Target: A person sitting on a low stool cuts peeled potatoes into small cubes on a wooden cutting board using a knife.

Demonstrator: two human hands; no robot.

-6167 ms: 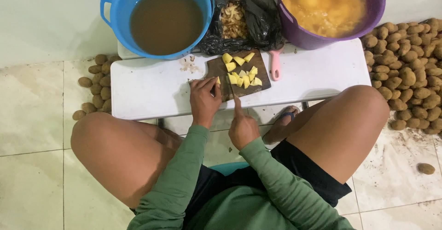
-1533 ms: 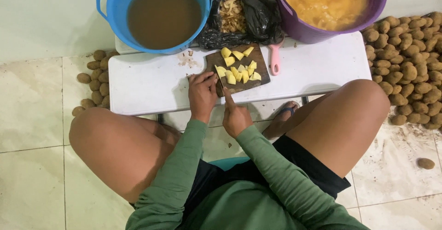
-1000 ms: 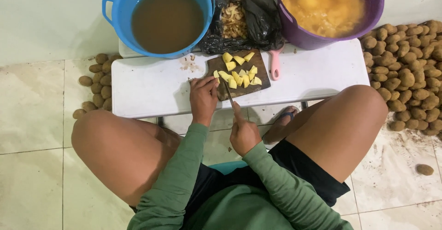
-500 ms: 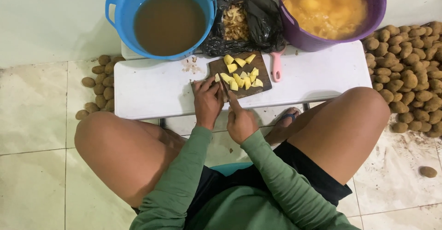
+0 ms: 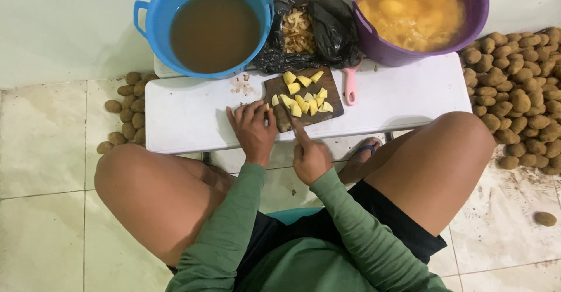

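A dark wooden cutting board (image 5: 332,87) lies on a low white table (image 5: 193,117). Several yellow potato chunks (image 5: 301,100) are spread over the board. My left hand (image 5: 252,129) rests at the board's left edge, fingers curled over a pale potato piece. My right hand (image 5: 310,155) grips a knife (image 5: 290,119) whose blade points up onto the board beside the left fingers. Both arms wear green sleeves.
A blue tub of brown water (image 5: 215,30) stands at the back left, a black bag of peelings (image 5: 307,26) in the middle, a purple tub of cut potato in water (image 5: 414,11) at the right. Unpeeled potatoes are heaped on the floor right (image 5: 520,93) and left (image 5: 128,108). A pink handle (image 5: 350,86) lies beside the board.
The right hand has moved back and forth with the knife over the board. The left hand has stayed at the board's left edge. More chunks lie on the board than at first.
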